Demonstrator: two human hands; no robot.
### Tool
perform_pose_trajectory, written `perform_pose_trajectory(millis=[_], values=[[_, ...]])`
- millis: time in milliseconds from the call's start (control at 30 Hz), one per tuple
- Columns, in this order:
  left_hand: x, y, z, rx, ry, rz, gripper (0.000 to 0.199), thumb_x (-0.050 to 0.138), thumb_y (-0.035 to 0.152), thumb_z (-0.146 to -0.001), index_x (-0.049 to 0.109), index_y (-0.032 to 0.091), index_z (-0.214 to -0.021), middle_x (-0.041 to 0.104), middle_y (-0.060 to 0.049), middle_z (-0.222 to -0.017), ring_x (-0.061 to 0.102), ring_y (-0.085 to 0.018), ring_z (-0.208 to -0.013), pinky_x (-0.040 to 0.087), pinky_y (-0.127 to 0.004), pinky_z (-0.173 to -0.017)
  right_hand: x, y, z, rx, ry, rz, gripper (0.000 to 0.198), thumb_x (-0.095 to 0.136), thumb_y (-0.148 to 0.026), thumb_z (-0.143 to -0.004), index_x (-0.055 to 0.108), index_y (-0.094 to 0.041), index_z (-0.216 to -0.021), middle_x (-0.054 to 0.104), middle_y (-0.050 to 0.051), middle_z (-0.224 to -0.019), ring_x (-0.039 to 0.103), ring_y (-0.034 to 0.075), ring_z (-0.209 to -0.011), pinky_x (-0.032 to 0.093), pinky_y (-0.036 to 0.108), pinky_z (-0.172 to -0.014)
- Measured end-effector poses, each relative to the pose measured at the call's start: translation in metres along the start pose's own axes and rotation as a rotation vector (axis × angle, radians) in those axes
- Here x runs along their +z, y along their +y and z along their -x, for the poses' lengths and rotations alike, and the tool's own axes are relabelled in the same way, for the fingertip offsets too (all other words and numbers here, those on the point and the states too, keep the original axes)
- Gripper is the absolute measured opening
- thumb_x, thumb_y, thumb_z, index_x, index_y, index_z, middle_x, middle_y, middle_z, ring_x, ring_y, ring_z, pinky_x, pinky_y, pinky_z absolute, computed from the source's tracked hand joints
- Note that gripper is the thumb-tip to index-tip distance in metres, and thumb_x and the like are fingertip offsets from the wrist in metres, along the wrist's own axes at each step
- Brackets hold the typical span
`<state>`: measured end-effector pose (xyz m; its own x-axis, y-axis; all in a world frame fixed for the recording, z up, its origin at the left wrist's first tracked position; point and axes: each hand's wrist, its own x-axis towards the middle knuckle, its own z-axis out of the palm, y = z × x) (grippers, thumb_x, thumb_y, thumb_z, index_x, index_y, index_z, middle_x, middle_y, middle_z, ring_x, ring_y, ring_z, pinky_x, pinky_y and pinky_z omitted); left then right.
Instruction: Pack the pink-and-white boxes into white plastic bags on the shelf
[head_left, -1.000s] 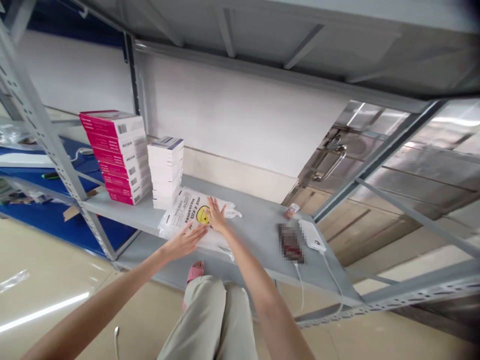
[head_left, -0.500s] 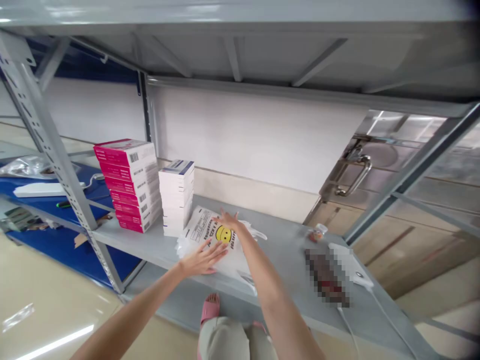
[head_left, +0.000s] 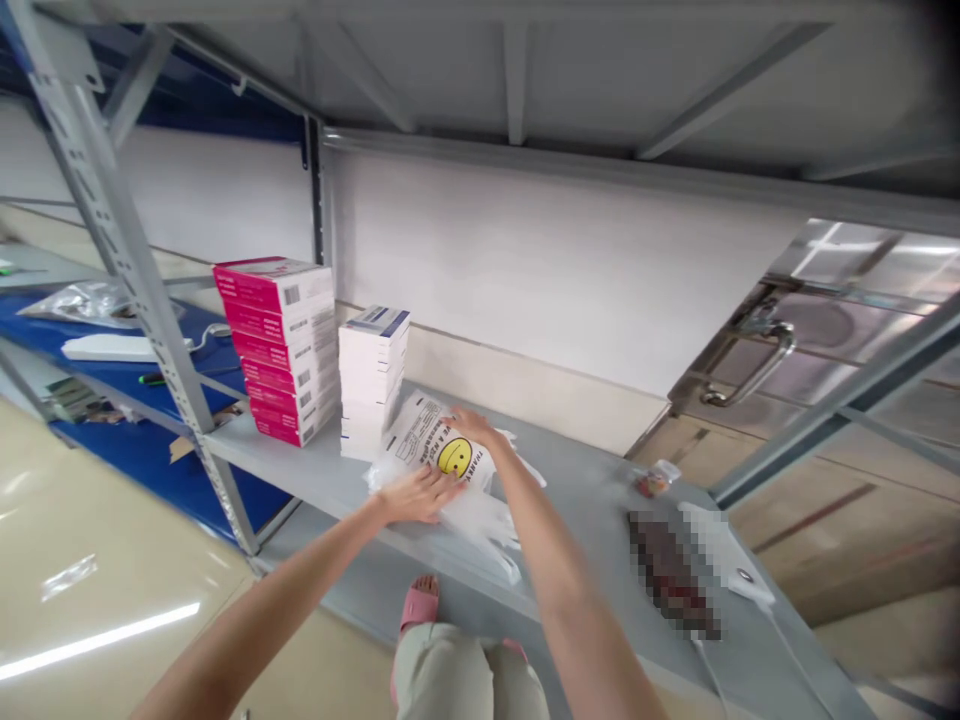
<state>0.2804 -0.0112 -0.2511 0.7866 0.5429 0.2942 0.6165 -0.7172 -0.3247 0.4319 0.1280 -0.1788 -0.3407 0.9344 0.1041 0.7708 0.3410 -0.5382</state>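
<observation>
Bag (head_left: 477, 492), white, crinkled (yellow smiley (head_left: 454, 457) printed), left hand (head_left: 417, 494) on it, grip spread, right hand (head_left: 477, 428), grip hard to tell.

We're riding on the person's head here, a single view, looking forward and down over the grey shelf board (head_left: 585, 510), with the left hand (head_left: 420, 493) and the right hand (head_left: 474, 425) near us, just below the middle of the frame. Above, we're catching the underside of the upper shelf (head_left: 585, 80), straight ahead the white panel (head_left: 525, 260), and well below us a pink sandal (head_left: 420, 606)
</observation>
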Motion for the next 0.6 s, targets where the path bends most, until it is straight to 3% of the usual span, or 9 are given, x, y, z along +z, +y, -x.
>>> perform_pose_trajectory(millis=[100,167,233,333,433,533,600], values=[[-0.003,-0.005,-0.004,0.003,0.016,0.017,0.07,0.065,0.038,-0.084,0.039,0.021,-0.147,0.057,-0.014,-0.136,0.058,-0.027,-0.117,0.041,-0.034,-0.096,-0.003,-0.013,0.006,-0.053,-0.089,0.16,0.053,0.057,-0.041,-0.09,0.05,-0.017,-0.137,0.052,0.018,-0.141,0.043,0.033,-0.133,0.017,0.061,-0.111],[-0.006,-0.006,0.0,0.001,0.059,0.02,0.069,0.06,0.046,-0.086,0.038,0.02,-0.147,0.052,-0.015,-0.141,0.054,-0.028,-0.123,0.038,-0.036,-0.1,-0.004,-0.023,0.017,-0.102,-0.044,0.23,0.062,0.054,-0.04,-0.091,0.037,-0.02,-0.147,0.037,0.016,-0.152,0.03,0.033,-0.142,0.008,0.065,-0.112],[-0.012,-0.002,0.01,0.022,0.089,0.009,0.074,0.05,0.058,-0.088,0.036,0.018,-0.149,0.046,-0.015,-0.146,0.046,-0.029,-0.131,0.034,-0.038,-0.106,-0.006,-0.028,0.036,-0.155,0.046,0.256,0.063,0.049,-0.04,-0.092,0.029,-0.024,-0.15,0.029,0.013,-0.157,0.024,0.03,-0.145,0.007,0.065,-0.113],[-0.023,0.014,0.028,0.061,0.132,-0.035,0.079,0.042,0.065,-0.087,0.036,0.015,-0.149,0.044,-0.017,-0.148,0.039,-0.029,-0.137,0.028,-0.041,-0.11,-0.015,-0.018,0.078,-0.218,0.268,0.18,0.056,0.042,-0.037,-0.094,0.031,-0.026,-0.148,0.037,0.01,-0.152,0.031,0.024,-0.141,0.014,0.058,-0.115],[-0.032,0.043,0.024,0.116,0.171,0.011,0.065,0.043,0.056,-0.091,0.043,0.019,-0.145,0.049,-0.014,-0.144,0.042,-0.027,-0.134,0.029,-0.041,-0.109,-0.025,0.014,0.127,-0.177,0.49,0.039,0.044,0.036,-0.033,-0.094,0.046,-0.023,-0.136,0.055,0.01,-0.136,0.047,0.021,-0.128,0.029,0.044,-0.111],[-0.033,0.087,-0.024,0.088,0.155,0.197,0.038,0.044,0.033,-0.094,0.058,0.021,-0.128,0.059,-0.012,-0.132,0.053,-0.024,-0.121,0.037,-0.038,-0.102,-0.03,0.054,0.168,0.054,0.536,-0.105,0.039,0.026,-0.024,-0.094,0.061,-0.019,-0.108,0.069,0.009,-0.106,0.062,0.018,-0.1,0.045,0.031,-0.092],[-0.028,0.12,-0.075,-0.093,0.209,0.387,0.032,0.041,0.019,-0.092,0.061,0.019,-0.117,0.065,-0.011,-0.117,0.059,-0.023,-0.107,0.043,-0.038,-0.095,-0.032,0.079,0.186,0.223,0.498,-0.121,0.043,0.02,-0.018,-0.092,0.064,-0.018,-0.092,0.07,0.008,-0.089,0.065,0.017,-0.084,0.048,0.027,-0.079]])
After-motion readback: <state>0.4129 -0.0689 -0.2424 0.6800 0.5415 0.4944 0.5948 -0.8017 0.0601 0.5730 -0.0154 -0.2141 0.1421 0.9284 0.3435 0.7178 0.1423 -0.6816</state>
